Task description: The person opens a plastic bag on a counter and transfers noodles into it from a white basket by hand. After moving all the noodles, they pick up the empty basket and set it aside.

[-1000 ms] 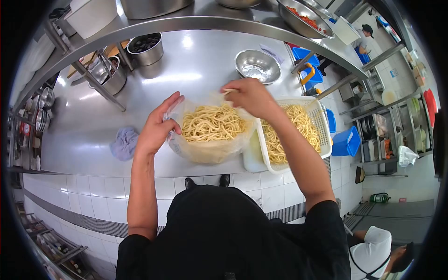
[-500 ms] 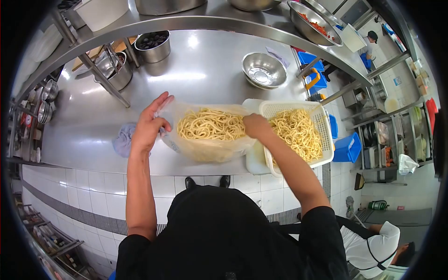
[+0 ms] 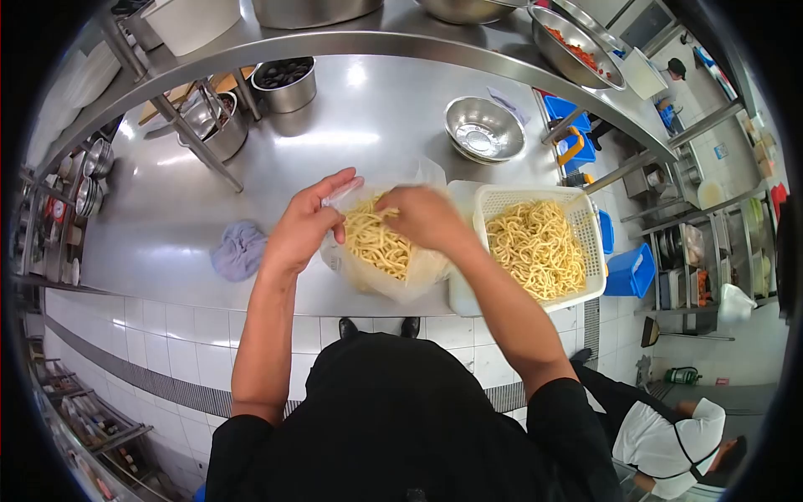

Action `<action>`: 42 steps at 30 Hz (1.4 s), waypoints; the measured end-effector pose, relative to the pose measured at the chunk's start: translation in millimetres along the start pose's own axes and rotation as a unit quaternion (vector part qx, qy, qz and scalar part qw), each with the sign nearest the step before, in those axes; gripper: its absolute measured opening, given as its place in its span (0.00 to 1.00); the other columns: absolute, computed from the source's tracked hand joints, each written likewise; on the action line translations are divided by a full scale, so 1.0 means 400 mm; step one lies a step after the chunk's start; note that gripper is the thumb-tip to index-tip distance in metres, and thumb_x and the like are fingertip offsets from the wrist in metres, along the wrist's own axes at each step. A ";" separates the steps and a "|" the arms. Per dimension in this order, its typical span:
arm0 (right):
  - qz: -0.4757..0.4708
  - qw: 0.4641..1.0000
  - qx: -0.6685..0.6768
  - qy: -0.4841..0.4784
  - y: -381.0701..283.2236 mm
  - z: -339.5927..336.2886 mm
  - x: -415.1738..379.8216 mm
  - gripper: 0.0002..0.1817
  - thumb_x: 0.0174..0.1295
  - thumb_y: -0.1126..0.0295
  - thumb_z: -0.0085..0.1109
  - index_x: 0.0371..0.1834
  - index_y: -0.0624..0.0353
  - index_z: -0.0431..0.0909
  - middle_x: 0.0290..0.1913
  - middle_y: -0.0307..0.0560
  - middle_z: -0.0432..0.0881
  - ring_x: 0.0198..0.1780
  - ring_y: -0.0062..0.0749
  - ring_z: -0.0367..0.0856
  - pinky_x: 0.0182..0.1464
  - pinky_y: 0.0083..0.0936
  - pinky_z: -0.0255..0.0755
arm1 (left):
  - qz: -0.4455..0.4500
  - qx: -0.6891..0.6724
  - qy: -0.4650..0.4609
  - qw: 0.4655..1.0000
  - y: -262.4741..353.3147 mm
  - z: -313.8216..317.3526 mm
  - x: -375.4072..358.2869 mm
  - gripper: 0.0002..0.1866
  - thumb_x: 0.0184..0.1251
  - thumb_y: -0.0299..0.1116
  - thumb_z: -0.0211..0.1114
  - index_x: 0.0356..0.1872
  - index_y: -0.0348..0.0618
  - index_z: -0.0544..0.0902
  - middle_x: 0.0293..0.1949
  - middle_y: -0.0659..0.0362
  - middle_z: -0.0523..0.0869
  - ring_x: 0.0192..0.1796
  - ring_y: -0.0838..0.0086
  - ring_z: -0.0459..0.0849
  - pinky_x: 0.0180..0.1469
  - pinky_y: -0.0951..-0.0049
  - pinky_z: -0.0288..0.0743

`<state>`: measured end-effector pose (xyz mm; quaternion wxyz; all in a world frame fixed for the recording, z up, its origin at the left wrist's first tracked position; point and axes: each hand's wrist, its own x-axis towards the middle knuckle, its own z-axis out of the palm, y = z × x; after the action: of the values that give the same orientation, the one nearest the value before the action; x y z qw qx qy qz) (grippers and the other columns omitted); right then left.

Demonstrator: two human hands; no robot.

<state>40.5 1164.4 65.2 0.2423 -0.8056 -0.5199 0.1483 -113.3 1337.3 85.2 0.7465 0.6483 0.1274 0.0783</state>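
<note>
1. A grey cloth lies crumpled on the steel counter, well to the left of the plastic bag.
2. The left hand sits at the left edge of the plastic bag, its fingers pinched closed on the bag's clear rim.
3. The plastic bag stands on the counter's front edge, mouth upward, with yellow noodles inside.
4. The right hand is over the bag's mouth, fingers curled down toward the noodles; it is blurred, so I cannot tell whether it grips any.
5. A white basket stands just right of the bag, touching it or nearly so, and holds more noodles.
6. A steel bowl sits farther back on the counter, behind the bag and to its right.
7. A person in a white top is on the floor side, far right of the bag and below it in the view.
</note>
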 end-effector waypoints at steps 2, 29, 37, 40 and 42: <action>0.004 0.997 -0.082 -0.004 0.052 0.127 -0.044 0.17 0.59 0.64 0.66 0.51 0.53 0.85 0.50 0.58 0.87 0.52 0.50 0.86 0.55 0.43 0.79 | -0.006 -0.038 0.014 0.999 0.012 -0.003 -0.012 0.37 0.57 0.17 0.50 0.75 0.34 0.69 0.69 0.51 0.79 0.24 0.80 0.76 0.38 0.75 0.78; 0.496 0.862 -0.039 0.097 0.661 -0.084 -0.544 0.64 0.43 0.34 0.78 0.83 0.45 0.55 0.77 0.70 0.61 0.74 0.64 0.67 0.72 0.48 0.68 | -0.039 -0.048 0.076 0.995 -0.053 -0.063 -0.068 0.28 0.70 0.23 0.55 0.72 0.40 0.73 0.38 0.61 0.83 0.25 0.82 0.74 0.35 0.78 0.77; 0.471 0.843 -0.259 -0.024 0.500 -0.042 -0.502 0.62 0.42 0.42 0.80 0.82 0.43 0.56 0.80 0.66 0.56 0.74 0.71 0.66 0.65 0.71 0.67 | -0.050 -0.065 0.041 0.996 -0.049 -0.006 -0.023 0.29 0.68 0.21 0.53 0.72 0.40 0.74 0.39 0.59 0.84 0.27 0.82 0.76 0.38 0.77 0.79; 0.502 0.836 -0.135 0.176 0.676 -0.073 -0.471 0.50 0.46 0.52 0.79 0.76 0.46 0.66 0.69 0.68 0.73 0.59 0.62 0.83 0.57 0.53 0.79 | -0.048 -0.060 0.035 0.996 -0.035 0.004 -0.025 0.29 0.69 0.21 0.52 0.72 0.40 0.74 0.39 0.59 0.84 0.26 0.82 0.76 0.38 0.76 0.79; 0.459 0.868 -0.094 0.164 0.711 -0.107 -0.481 0.34 0.49 0.64 0.75 0.63 0.54 0.78 0.51 0.61 0.87 0.42 0.51 0.89 0.46 0.41 0.83 | -0.044 -0.061 0.036 0.996 -0.038 -0.007 -0.032 0.28 0.69 0.21 0.53 0.72 0.40 0.74 0.40 0.58 0.84 0.26 0.82 0.76 0.38 0.76 0.79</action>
<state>199.4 882.1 -56.3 0.1520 -0.9851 -0.0552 0.0587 -126.9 1334.1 70.9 0.7822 0.5921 0.1781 0.0764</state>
